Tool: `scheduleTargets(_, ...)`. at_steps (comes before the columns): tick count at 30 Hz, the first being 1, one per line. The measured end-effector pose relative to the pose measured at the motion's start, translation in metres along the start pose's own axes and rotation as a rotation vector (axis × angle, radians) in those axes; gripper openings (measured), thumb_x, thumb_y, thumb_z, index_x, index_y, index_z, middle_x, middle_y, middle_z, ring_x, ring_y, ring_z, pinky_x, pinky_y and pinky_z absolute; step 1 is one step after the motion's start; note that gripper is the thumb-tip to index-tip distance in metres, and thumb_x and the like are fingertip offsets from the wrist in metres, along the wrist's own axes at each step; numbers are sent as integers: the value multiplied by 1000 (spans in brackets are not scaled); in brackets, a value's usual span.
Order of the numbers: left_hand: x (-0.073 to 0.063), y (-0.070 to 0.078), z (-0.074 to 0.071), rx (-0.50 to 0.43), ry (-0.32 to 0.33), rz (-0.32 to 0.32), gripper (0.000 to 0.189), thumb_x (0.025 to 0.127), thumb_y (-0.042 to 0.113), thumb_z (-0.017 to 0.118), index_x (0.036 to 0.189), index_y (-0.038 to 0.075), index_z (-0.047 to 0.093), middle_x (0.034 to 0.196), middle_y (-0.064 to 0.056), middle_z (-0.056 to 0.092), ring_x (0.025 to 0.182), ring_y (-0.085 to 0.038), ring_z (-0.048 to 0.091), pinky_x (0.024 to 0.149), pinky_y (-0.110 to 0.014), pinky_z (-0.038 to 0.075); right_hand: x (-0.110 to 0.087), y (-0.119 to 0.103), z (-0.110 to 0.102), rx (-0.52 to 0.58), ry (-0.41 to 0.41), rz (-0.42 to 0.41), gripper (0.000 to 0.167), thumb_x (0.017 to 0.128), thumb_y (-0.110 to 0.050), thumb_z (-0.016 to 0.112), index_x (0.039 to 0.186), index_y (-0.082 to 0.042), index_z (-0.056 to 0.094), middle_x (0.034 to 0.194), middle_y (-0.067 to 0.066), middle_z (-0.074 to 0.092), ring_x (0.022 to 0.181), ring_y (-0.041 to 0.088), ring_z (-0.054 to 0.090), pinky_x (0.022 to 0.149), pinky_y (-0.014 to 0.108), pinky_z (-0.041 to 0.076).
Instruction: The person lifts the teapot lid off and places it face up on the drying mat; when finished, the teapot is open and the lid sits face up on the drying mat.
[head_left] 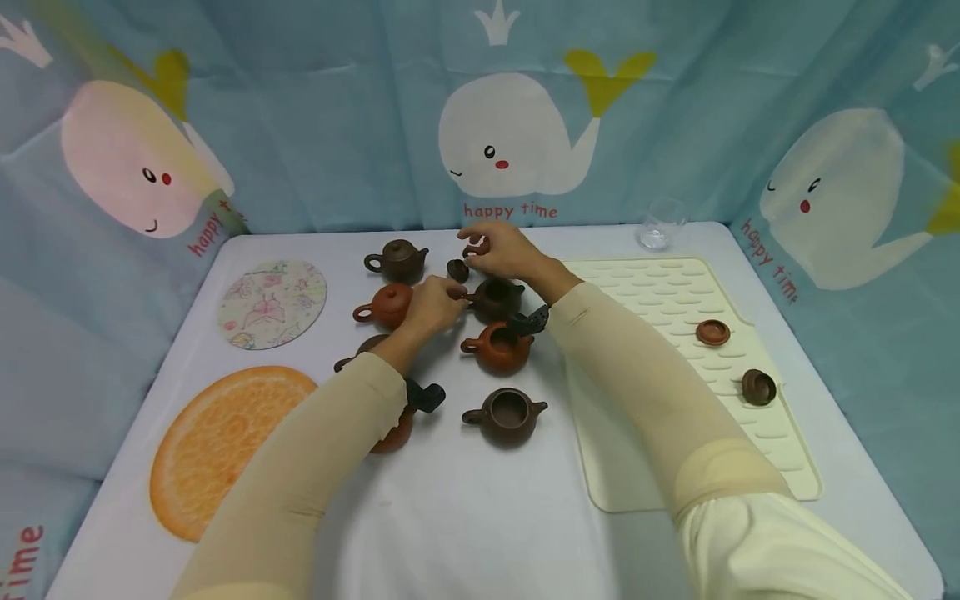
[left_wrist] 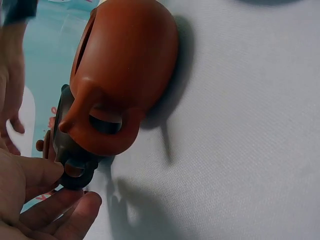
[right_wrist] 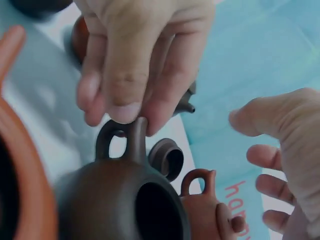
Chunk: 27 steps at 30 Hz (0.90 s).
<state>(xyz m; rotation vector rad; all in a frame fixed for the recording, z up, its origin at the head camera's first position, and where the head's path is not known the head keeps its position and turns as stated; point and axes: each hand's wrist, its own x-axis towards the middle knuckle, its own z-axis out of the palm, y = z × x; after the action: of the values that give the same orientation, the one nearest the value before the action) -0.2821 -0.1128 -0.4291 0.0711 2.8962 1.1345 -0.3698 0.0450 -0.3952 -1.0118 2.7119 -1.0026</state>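
Observation:
My left hand (head_left: pixel 437 307) pinches the handle of a dark brown teapot (head_left: pixel 497 302), which has no lid on. The handle (left_wrist: pixel 76 184) shows between thumb and fingers in the left wrist view. My right hand (right_wrist: pixel 292 135), fingers apart and loosely bent, is just beyond that teapot and grips nothing. Near it stands a small reddish teapot (right_wrist: pixel 202 212) with its lid on, mostly hidden by the hand in the head view. Between the hands lies a small dark lid (head_left: pixel 457 269). An open orange-brown teapot (head_left: pixel 501 348) stands on the near side.
Another dark open teapot (head_left: pixel 510 415) stands nearer. A left column includes a dark teapot (head_left: pixel 399 260) and a reddish one (head_left: pixel 390 305); others are partly covered by my left arm. A cream mat (head_left: pixel 637 287) bears two lids (head_left: pixel 712 332). A clear glass (head_left: pixel 655 236) stands behind.

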Motion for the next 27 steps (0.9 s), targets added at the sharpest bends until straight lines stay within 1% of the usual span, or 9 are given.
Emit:
scheduleTargets(1, -1, 0, 0, 4, 1, -3, 23, 89, 12, 68, 110, 4, 73, 107, -8, 69, 98, -23, 61, 80, -36, 49, 5, 0, 1, -66, -17, -16, 41, 87, -16, 69, 127, -11, 62, 114, 11, 62, 99, 23, 60, 88, 38, 44)
scheduleTargets(4, -2, -1, 1, 4, -5, -20, 21, 90, 12, 68, 109, 5, 73, 106, -7, 69, 97, -22, 60, 80, -36, 49, 18, -2, 6, -256, -88, -20, 48, 87, -24, 70, 133, -17, 58, 123, 4, 59, 115, 24, 52, 95, 45, 36)
scheduleTargets(6, -2, -1, 1, 4, -9, -26, 20, 90, 13, 68, 107, 6, 74, 104, -6, 69, 94, -21, 59, 79, -36, 48, 25, -2, 10, -342, -150, -12, 51, 88, -29, 69, 136, -21, 56, 129, 1, 56, 123, 24, 42, 98, 50, 29)
scheduleTargets(9, -1, -1, 1, 8, -15, -27, 18, 90, 13, 68, 105, 7, 74, 99, -6, 69, 89, -21, 59, 76, -36, 48, 32, 1, 17, -412, -234, 8, 54, 88, -32, 69, 139, -24, 53, 136, -1, 52, 129, 25, 35, 98, 52, 25)
scheduleTargets(12, -1, -1, 0, 15, -14, -28, 18, 90, 13, 68, 105, 7, 75, 100, -5, 69, 88, -21, 58, 75, -35, 47, 38, 6, 22, -450, -285, 2, 55, 87, -33, 71, 139, -25, 53, 134, -1, 54, 129, 24, 35, 96, 52, 24)
scheduleTargets(14, -1, 0, 1, 15, -16, -27, 18, 90, 13, 68, 106, 7, 75, 101, -5, 69, 90, -21, 57, 77, -36, 47, 39, 9, 24, -471, -302, 9, 55, 86, -32, 72, 138, -27, 54, 129, -2, 57, 129, 23, 36, 96, 53, 23)
scheduleTargets(17, -1, 1, 1, 16, -15, -26, 18, 90, 13, 68, 105, 6, 74, 103, -5, 69, 93, -21, 58, 79, -37, 47, 39, 10, 25, -487, -319, 17, 52, 85, -31, 73, 135, -30, 57, 124, -4, 60, 129, 23, 36, 101, 59, 17)
scheduleTargets(22, -1, 0, 1, 34, -3, -46, 18, 89, 15, 69, 105, 6, 74, 99, -5, 69, 91, -21, 58, 77, -35, 47, 40, 8, 30, -519, -345, 4, 49, 84, -33, 72, 131, -36, 60, 124, -7, 61, 132, 25, 33, 104, 67, 3)
scheduleTargets(27, 0, -1, 2, 41, -18, -69, 22, 90, 16, 69, 108, 5, 73, 100, -7, 69, 90, -21, 58, 76, -35, 48, 42, 8, 34, -545, -352, -17, 49, 85, -38, 72, 132, -36, 60, 125, -4, 61, 131, 25, 37, 103, 70, 1)
